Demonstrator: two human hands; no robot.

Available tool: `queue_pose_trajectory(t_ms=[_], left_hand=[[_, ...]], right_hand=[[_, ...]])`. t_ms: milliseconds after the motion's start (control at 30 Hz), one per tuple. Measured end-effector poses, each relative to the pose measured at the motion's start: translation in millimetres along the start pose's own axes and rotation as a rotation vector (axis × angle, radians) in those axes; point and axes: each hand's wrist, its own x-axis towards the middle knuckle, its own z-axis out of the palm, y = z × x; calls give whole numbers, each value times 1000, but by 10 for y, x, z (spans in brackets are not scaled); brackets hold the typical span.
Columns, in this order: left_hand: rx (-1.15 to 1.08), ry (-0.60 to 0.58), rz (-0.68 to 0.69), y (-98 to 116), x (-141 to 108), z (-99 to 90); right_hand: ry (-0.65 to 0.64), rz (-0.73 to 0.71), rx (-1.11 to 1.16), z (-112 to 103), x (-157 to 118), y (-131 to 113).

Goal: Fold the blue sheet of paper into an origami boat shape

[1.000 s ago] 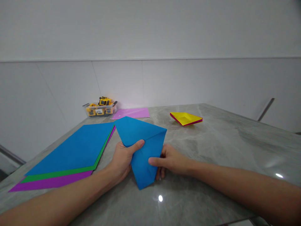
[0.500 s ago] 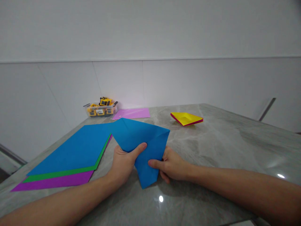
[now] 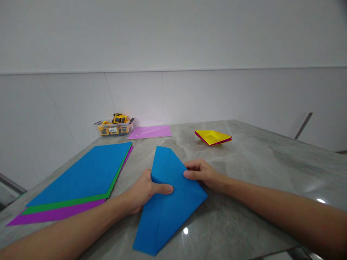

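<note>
A folded sheet of blue paper (image 3: 173,206) is held up over the near part of the table, with crease lines across its face. My left hand (image 3: 148,189) grips its left edge, thumb lying across the front and fingers hidden behind. At the upper right edge, my right hand (image 3: 202,173) pinches the paper between thumb and fingers. Left of my hands lies a stack of coloured sheets, with a blue sheet (image 3: 81,173) on top, a green sheet (image 3: 67,204) below it and a purple sheet (image 3: 56,215) at the bottom.
A yellow and red folded paper shape (image 3: 213,137) rests on the grey marbled table (image 3: 260,159) further back. Pink sheets (image 3: 150,132) lie near the wall, beside a clear plastic box (image 3: 116,129) of yellow toy vehicles (image 3: 119,118).
The folded blue paper has been turned in my hands, its wide end now pointing to the lower right. My right hand has moved up to the paper's upper right edge.
</note>
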Motion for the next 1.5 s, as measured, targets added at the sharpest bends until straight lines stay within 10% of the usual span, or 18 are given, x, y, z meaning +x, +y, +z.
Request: queue_pose_trajectory(t_ms=[133,433,633,900,1200,1500], left_hand=[[44,-21,-50,-24,26,-19],[74,-12,-29,-44,59,-16],[-167,6,-95,34,103,-105],[-422,-155,224,19,90,-19],[12,191,315,-117,75,58],[316,542,325,-67,36,107]], right_hand=[[-113,-15,-58,82,-28,-20],[136,-150,-601,155,-69,22],[240,-47,-192,130,-19,-45],[647,-150,76,114,84,-50],[303,-51,-133,290,41,55],[433,-63,-411,275,62,83]])
